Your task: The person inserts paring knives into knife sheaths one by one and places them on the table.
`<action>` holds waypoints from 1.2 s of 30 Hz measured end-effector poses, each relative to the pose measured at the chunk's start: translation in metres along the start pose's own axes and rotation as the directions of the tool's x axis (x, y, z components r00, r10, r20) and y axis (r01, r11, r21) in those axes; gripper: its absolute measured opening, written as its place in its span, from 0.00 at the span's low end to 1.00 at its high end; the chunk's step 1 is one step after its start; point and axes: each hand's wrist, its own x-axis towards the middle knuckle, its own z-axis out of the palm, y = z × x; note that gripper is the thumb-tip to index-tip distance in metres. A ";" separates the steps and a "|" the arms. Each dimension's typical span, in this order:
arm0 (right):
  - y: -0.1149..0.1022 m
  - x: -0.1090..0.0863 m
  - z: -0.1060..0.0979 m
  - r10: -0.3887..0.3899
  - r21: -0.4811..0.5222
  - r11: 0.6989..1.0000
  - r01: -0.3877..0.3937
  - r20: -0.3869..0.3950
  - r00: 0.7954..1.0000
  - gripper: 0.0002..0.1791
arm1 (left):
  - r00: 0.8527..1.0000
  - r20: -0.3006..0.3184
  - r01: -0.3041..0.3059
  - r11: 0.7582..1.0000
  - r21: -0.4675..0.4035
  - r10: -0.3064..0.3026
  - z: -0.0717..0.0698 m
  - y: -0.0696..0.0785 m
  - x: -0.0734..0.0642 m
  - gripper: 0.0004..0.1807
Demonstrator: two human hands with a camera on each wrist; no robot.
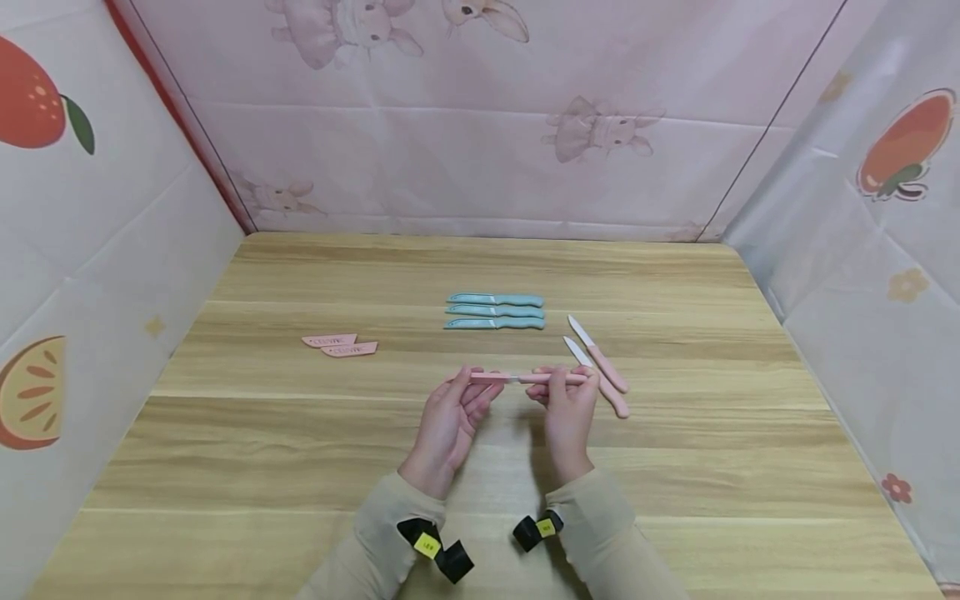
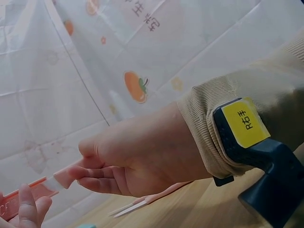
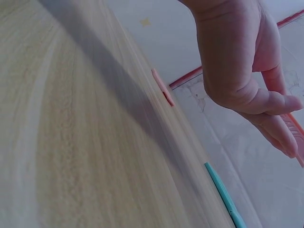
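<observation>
Over the middle of the wooden table, my left hand (image 1: 450, 421) pinches a pink blade sheath (image 1: 487, 378) between thumb and fingers. My right hand (image 1: 572, 421) grips the pink handle of a paring knife (image 1: 536, 379), in line with the sheath. Most of the blade is hidden inside the sheath; a short pale stretch shows between sheath and handle. In the left wrist view, raised lettering marks the sheath (image 2: 45, 190), and the right fingers close round the handle. The right wrist view has the left hand (image 3: 242, 71) holding the sheath at the right edge.
Two pink-handled paring knives (image 1: 607, 371) with bare blades lie just right of my right hand. Behind the hands, three blue sheathed knives (image 1: 497, 311) are lined up in parallel. Two pink sheaths (image 1: 349, 350) overlap at the left. Printed cloth walls (image 1: 480, 167) enclose the table (image 1: 262, 467).
</observation>
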 end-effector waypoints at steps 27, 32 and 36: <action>0.000 -0.002 -0.004 0.074 -0.075 0.995 -0.069 0.054 0.996 0.09 | 1.000 -0.006 0.017 1.000 0.004 -0.017 -0.001 -0.002 0.001 0.21; -0.006 0.009 -0.008 0.218 -0.136 0.969 -0.205 0.091 0.972 0.06 | 0.999 -0.022 0.033 0.999 0.023 -0.033 -0.006 0.006 0.008 0.28; -0.011 0.025 -0.014 0.289 -0.155 0.949 -0.274 0.085 0.954 0.09 | 0.996 -0.066 0.057 0.995 0.078 -0.052 -0.013 0.018 0.018 0.22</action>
